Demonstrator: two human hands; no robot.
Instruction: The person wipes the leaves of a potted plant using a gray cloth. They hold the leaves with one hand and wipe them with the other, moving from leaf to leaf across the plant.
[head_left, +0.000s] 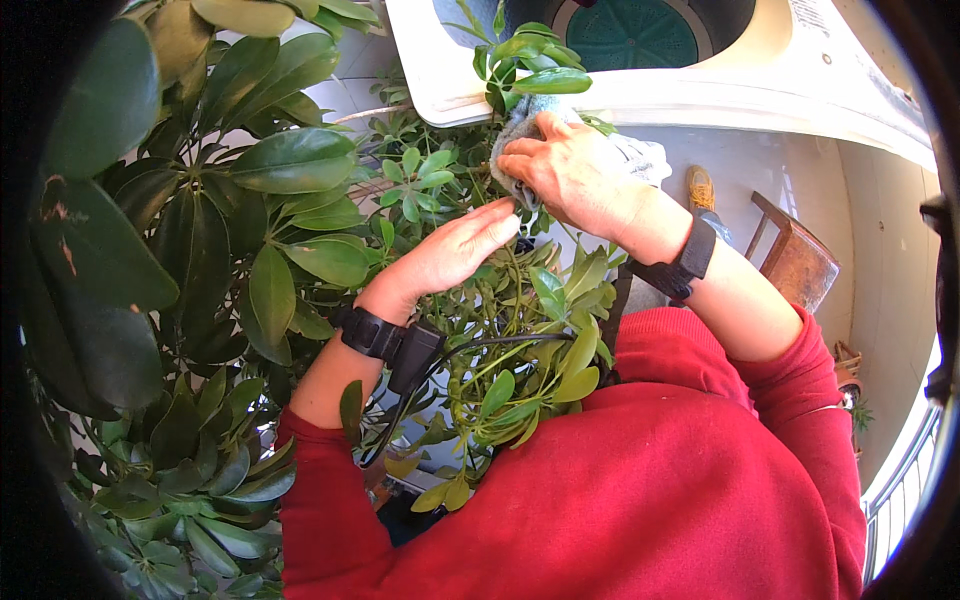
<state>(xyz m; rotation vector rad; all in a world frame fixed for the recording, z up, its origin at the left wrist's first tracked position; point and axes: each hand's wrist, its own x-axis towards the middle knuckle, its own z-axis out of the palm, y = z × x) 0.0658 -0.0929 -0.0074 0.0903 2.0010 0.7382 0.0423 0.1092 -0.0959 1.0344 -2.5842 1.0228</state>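
My right hand (574, 176) grips a grey-blue cloth (510, 154) just below the front edge of a white top-loading washing machine (465, 105). A leafy green stem (551, 80) rises above the cloth, in front of the machine's tub. My left hand (457, 251) reaches in among the foliage, palm flat and fingers held out together towards the cloth, their tips close to its lower edge. It holds nothing that I can see. Thin green stems and leaves (577, 289) of the potted shrub hang below both hands.
Large glossy leaves (296, 161) of the shrubs fill the left side. The machine's tub has a green pulsator (631, 34). On the right, a wooden stool (799, 255) stands on the tiled floor beside a yellow shoe (700, 187). A black cable (510, 340) runs from my left wristband through the stems.
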